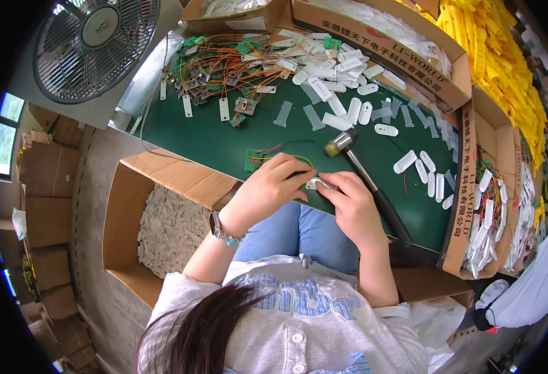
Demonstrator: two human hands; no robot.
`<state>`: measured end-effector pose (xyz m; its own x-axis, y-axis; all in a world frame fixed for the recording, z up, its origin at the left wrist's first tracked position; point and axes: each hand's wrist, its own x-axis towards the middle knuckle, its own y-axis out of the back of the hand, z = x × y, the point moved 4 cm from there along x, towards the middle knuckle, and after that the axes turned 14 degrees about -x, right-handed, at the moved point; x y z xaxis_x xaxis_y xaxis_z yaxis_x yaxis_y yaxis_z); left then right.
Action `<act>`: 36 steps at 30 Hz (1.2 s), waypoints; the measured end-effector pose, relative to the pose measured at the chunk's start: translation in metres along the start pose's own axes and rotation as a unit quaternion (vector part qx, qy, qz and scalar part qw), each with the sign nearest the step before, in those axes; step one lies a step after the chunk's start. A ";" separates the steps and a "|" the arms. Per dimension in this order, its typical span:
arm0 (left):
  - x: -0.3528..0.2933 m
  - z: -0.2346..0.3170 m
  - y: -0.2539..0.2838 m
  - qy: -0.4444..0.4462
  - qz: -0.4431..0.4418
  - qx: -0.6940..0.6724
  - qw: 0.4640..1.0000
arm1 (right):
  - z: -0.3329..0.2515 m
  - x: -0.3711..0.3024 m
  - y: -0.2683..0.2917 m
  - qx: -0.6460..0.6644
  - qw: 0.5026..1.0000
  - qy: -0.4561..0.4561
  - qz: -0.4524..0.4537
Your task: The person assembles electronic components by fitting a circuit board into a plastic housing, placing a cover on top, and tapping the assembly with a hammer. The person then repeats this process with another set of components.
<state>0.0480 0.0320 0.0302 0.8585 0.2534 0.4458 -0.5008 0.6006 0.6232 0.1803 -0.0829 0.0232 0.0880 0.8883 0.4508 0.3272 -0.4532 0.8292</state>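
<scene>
At the near edge of the green table (180,134) my two hands meet over a small white plastic piece (313,184). My right hand (350,198) pinches this piece between thumb and fingers. My left hand (275,181) is closed just beside it, its fingertips on thin wires (300,157) coming from a green circuit board (253,160). The board lies flat on the table beyond my left hand. My fingers hide most of the white piece and the wire ends. A hammer (369,174) with a dark handle lies right of my right hand.
Wired boards and white strips (218,71) heap at the far left, with white plastic housings (353,111) and clear sleeves toward the right. Cardboard boxes (458,181) line the far and right sides. A carton of pale parts (174,230) stands below left, a fan (99,31) far left.
</scene>
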 end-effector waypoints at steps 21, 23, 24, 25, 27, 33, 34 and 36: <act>-0.004 -0.006 -0.007 -0.040 0.049 0.009 0.998 | 0.002 0.023 0.017 -0.061 0.990 0.074 -0.106; -0.007 -0.007 -0.005 -0.037 0.058 0.004 0.998 | 0.012 0.043 0.030 -0.051 0.983 0.126 -0.120; -0.008 -0.008 -0.005 -0.034 0.051 -0.005 0.998 | 0.020 0.056 0.041 -0.080 0.990 0.084 -0.082; -0.009 -0.009 -0.005 -0.032 0.044 -0.013 0.998 | 0.033 0.069 0.049 -0.115 0.990 0.054 -0.063; -0.006 -0.007 -0.003 -0.036 0.045 -0.020 0.998 | 0.072 0.082 0.056 -0.235 0.970 -0.024 -0.053; -0.003 -0.005 -0.004 -0.031 0.042 -0.037 0.998 | 0.131 0.085 0.033 -0.268 0.960 -0.043 -0.068; -0.002 -0.005 -0.004 -0.022 0.039 -0.039 0.998 | 0.131 0.084 0.034 -0.268 0.960 -0.042 -0.070; -0.003 -0.008 -0.004 -0.014 0.039 -0.046 0.998 | 0.124 0.084 0.041 -0.316 0.947 -0.012 -0.057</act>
<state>0.0480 0.0348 0.0209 0.8138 0.2818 0.5082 -0.5522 0.6476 0.5251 0.3173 -0.0178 0.0537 0.1104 0.9320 0.3451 -0.2914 -0.3016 0.9078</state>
